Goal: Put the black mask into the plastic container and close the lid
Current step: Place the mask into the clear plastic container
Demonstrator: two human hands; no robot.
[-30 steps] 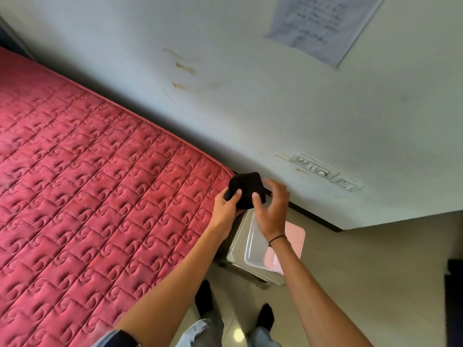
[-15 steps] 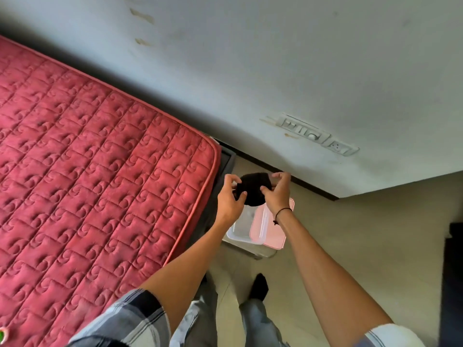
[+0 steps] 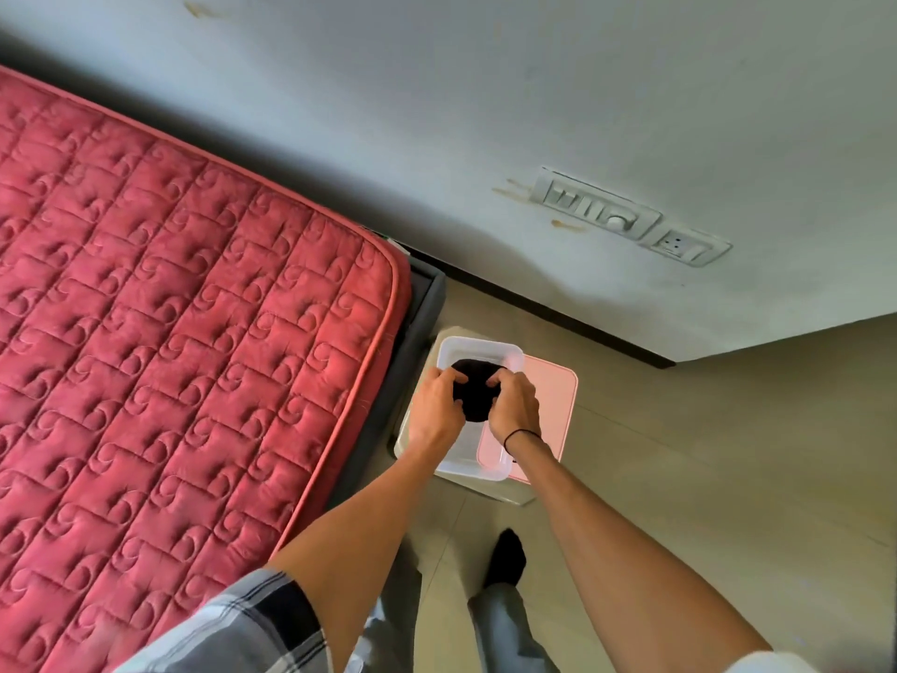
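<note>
The black mask (image 3: 475, 393) lies folded inside the clear plastic container (image 3: 480, 346), low in its far half. My left hand (image 3: 434, 410) grips the mask's left side and my right hand (image 3: 514, 412) grips its right side, fingers curled down into the container. The pink lid (image 3: 553, 405) rests beside the container on its right, partly under my right wrist. The container sits open on a pale stool or bin (image 3: 509, 497) on the floor.
A red quilted mattress (image 3: 170, 357) on a grey bed frame (image 3: 427, 303) fills the left, close to the container. The wall with a switch plate (image 3: 626, 218) stands behind. Tiled floor (image 3: 728, 454) spreads to the right; my socked foot (image 3: 507, 556) stands below the stool.
Both hands have lowered the mask from above the container down into it. The view has tilted downward and closer to the container.
</note>
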